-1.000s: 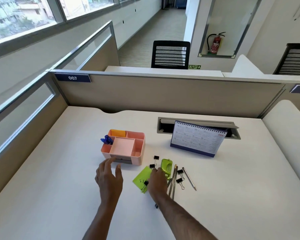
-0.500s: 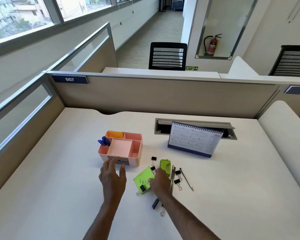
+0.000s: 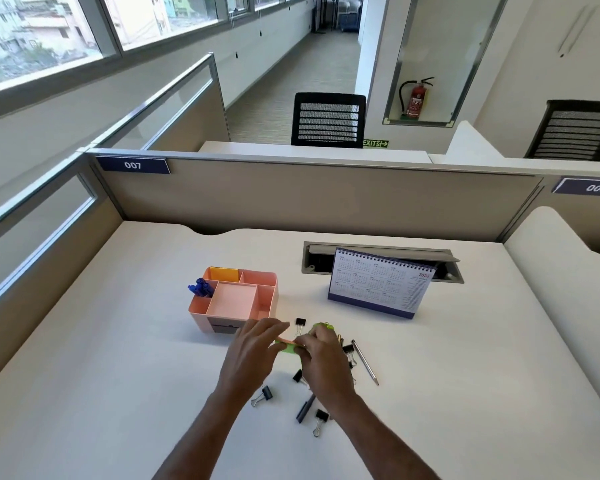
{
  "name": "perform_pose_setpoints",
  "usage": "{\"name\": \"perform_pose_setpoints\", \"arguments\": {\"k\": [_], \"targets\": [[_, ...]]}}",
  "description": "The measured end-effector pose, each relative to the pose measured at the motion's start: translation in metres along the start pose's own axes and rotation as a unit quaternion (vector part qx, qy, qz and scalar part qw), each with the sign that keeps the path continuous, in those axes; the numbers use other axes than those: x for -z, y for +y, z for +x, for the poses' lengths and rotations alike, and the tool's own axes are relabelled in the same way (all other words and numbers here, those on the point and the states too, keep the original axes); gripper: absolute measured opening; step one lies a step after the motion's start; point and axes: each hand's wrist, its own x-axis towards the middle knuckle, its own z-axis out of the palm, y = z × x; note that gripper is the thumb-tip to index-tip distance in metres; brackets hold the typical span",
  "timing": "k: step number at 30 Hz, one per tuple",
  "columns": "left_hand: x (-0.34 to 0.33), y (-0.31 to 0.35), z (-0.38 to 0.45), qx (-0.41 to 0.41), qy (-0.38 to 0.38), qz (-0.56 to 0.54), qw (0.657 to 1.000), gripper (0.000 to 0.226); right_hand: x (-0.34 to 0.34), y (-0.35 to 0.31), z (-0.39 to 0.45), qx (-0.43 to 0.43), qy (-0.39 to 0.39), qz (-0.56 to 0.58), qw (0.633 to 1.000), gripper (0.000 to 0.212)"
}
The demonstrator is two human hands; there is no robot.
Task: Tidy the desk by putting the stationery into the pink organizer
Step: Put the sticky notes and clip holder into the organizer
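A pink plastic organizer box (image 3: 237, 306) with several open pockets sits on the white desk (image 3: 125, 368), a little left of the middle of the frame. Blue pens (image 3: 200, 288) stick out of its left pocket, and an orange pad (image 3: 224, 274) stands in its back pocket. Just below and right of the box, both hands meet over a green pad of sticky notes (image 3: 289, 347). The right hand (image 3: 323, 363) grips the pad with curled fingers, and the left hand (image 3: 253, 355) pinches its other edge with its fingertips, so the pad is off the desk. Small black binder clips lie around the hands: one (image 3: 300, 322) just above them, one (image 3: 263, 395) below the left hand, and one (image 3: 321, 420) lower down. A dark pen (image 3: 305, 409) lies below the right hand, and a thin grey pencil (image 3: 365, 362) lies to the right. A bright green thing (image 3: 323, 327) peeks out behind the right hand, but I cannot tell what it is. A white desk calendar (image 3: 381, 280) stands in the upper right part of the desk.
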Motion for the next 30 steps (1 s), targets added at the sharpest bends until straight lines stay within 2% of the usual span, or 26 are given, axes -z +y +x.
{"name": "perform_pose_setpoints", "arguments": {"k": [4,7,9,12,15,22,30], "targets": [[0.011,0.0,0.012,-0.064,-0.037,0.01,0.997,0.02,0.006,-0.004,0.001,0.014,0.011,0.021,1.0,0.01],[0.025,-0.008,0.024,-0.07,-0.014,-0.004,0.997,0.014,0.007,-0.003,0.001,-0.008,0.009,0.056,0.998,0.027],[0.039,-0.02,0.034,-0.043,0.042,-0.018,0.998,0.014,0.007,0.001,-0.006,-0.042,0.0,0.085,0.996,0.036],[0.064,-0.048,0.056,0.051,0.136,-0.01,0.989,0.011,0.005,0.013,-0.023,-0.072,-0.029,0.074,0.994,0.035],[0.08,-0.082,0.082,0.107,0.164,0.019,0.98,0.009,0.001,0.026,-0.043,-0.09,-0.051,0.057,0.993,0.033],[0.068,-0.133,0.115,0.226,0.058,0.079,0.969,0.02,0.001,0.039,-0.069,-0.122,-0.09,0.042,0.988,0.034],[0.047,-0.14,0.12,0.244,-0.048,0.137,0.959,0.019,0.002,0.049,-0.075,-0.149,-0.111,0.033,0.982,0.035]]}}
